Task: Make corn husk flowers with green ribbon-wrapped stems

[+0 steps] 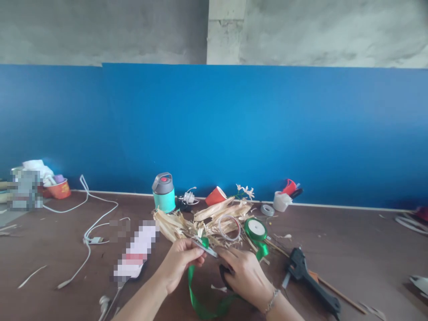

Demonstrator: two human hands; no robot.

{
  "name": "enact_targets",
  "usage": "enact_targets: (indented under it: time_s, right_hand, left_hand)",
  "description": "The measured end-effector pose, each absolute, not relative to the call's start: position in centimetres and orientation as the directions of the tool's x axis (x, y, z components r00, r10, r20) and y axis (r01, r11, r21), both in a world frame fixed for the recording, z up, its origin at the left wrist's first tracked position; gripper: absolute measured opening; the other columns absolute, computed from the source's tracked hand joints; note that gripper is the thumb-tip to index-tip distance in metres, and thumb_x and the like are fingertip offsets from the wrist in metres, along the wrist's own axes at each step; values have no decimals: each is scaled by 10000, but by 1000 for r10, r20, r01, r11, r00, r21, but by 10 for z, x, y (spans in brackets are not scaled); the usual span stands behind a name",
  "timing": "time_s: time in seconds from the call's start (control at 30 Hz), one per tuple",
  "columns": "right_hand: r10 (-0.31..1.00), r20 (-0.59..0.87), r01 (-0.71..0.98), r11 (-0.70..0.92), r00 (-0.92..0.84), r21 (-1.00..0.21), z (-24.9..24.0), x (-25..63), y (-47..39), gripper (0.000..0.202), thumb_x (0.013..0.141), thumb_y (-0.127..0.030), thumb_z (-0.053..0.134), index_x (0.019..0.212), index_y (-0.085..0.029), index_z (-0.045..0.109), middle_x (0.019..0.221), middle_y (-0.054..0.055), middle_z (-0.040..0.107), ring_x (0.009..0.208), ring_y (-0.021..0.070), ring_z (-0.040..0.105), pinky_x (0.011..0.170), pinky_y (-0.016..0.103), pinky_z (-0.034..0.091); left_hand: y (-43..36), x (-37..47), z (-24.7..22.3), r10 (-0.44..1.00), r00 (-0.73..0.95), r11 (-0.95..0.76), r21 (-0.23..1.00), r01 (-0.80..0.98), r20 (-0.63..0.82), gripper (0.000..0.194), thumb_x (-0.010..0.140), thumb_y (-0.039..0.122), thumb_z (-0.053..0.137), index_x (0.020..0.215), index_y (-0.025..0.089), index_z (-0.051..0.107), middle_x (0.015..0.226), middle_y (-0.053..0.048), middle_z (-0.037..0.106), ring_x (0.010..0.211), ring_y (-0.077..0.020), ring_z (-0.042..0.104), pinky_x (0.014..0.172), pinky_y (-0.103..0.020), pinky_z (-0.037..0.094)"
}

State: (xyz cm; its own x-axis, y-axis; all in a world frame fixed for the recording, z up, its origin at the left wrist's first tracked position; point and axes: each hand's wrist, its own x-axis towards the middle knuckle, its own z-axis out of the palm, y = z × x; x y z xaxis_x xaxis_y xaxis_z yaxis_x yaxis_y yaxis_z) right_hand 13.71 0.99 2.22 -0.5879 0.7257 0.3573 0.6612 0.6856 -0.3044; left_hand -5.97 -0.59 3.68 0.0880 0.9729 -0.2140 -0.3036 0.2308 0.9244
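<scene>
My left hand [185, 261] is closed in a pinch on a green ribbon [197, 298], which hangs below the fingers and loops toward the right. In my right hand [245, 272] is a pair of scissors [210, 251]. Their silver blades point left and meet the ribbon by my left fingertips. A dark handle shows partly under my right palm. I cannot tell whether the blades are apart. Just beyond both hands lie dried corn husks [214, 218] in a loose heap. A spool of green ribbon [256, 228] stands to their right.
A black glue gun [310, 281] and a thin stick [341, 294] lie at right. Behind the husks are a teal flask [164, 196], a red cup [216, 196] and a white cup [281, 201]. A white cable [100, 218] and a blurred-out phone-like object [137, 252] lie at left.
</scene>
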Motion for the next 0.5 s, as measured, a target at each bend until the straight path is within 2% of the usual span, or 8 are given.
enact_targets:
  time_s: [0.5]
  right_hand:
    - [774,275,708,633,-571,-312,26,136,8,445,668,-98,471,1064,-248,608,906,24,689,757,171,637,650,232,442]
  left_hand:
    - [-7,-57,39,975,119,213,942,-258,-188,101,586,201,720,627,115,688,572,-21,638,545,-120,547,567,-241,416]
